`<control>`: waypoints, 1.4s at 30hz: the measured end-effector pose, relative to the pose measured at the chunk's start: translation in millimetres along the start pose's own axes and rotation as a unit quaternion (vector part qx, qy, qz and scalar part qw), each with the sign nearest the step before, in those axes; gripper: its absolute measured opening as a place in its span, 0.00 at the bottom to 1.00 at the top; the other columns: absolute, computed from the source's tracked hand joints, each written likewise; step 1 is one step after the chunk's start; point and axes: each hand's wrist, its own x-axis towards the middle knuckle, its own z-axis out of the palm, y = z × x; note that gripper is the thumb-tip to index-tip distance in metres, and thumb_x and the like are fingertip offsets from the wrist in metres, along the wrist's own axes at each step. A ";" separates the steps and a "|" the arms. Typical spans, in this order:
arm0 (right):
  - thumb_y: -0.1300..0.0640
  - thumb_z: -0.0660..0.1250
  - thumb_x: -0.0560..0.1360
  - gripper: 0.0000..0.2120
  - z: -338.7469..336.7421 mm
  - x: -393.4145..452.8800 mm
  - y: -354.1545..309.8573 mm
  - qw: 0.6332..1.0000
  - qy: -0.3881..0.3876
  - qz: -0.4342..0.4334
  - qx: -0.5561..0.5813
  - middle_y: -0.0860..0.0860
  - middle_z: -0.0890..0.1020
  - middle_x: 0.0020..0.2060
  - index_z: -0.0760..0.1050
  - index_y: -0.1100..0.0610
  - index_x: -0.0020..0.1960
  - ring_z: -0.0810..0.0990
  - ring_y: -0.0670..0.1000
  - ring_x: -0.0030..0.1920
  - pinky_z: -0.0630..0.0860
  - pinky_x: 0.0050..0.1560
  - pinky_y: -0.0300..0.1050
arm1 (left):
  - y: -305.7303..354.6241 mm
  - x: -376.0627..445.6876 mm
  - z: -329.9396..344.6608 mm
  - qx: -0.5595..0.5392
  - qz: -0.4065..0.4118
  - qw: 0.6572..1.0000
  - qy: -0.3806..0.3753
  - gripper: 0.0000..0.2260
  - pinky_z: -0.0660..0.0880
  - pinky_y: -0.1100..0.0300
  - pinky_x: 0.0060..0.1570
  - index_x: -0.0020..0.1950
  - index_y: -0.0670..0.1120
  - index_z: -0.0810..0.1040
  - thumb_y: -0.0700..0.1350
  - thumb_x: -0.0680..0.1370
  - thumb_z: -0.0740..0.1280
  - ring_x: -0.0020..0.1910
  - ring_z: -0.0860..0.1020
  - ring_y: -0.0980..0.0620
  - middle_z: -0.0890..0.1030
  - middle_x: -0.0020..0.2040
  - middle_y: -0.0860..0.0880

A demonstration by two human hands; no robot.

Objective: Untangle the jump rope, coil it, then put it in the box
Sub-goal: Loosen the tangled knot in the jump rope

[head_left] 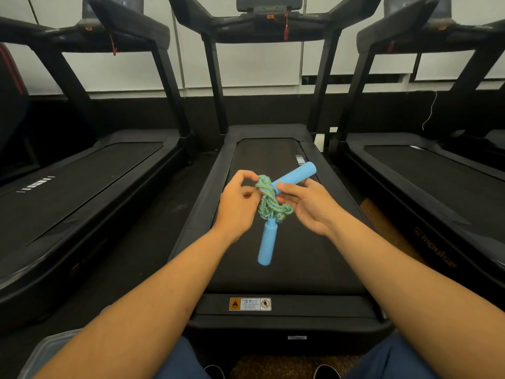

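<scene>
A jump rope with a blue-green braided cord (269, 205) bunched in a tangle is held in the air above the middle treadmill. My left hand (237, 203) pinches the top of the tangle between thumb and fingertips. My right hand (308, 206) holds one light blue handle (296, 177), which points up and to the right. The other light blue handle (267, 242) hangs down from the tangle, free of both hands. A translucent plastic box (46, 351) sits at the bottom left corner, partly hidden by my left arm.
The middle treadmill belt (273, 269) lies below my hands, with a warning sticker (250, 304) on its rear end. Two more treadmills (82, 187) flank it left and right. My knees and shoe tips show at the bottom edge.
</scene>
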 end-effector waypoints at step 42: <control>0.72 0.74 0.72 0.40 5.7 -5.7 0.0 0.999 -0.033 0.027 -0.031 0.65 0.83 0.58 0.58 0.54 0.75 0.87 0.59 0.51 0.83 0.52 0.53 | 6.2 5.8 -16.4 0.022 0.018 0.997 -0.078 0.11 0.82 0.58 0.49 0.58 0.43 0.84 0.38 0.77 0.73 0.42 0.86 0.50 0.87 0.43 0.41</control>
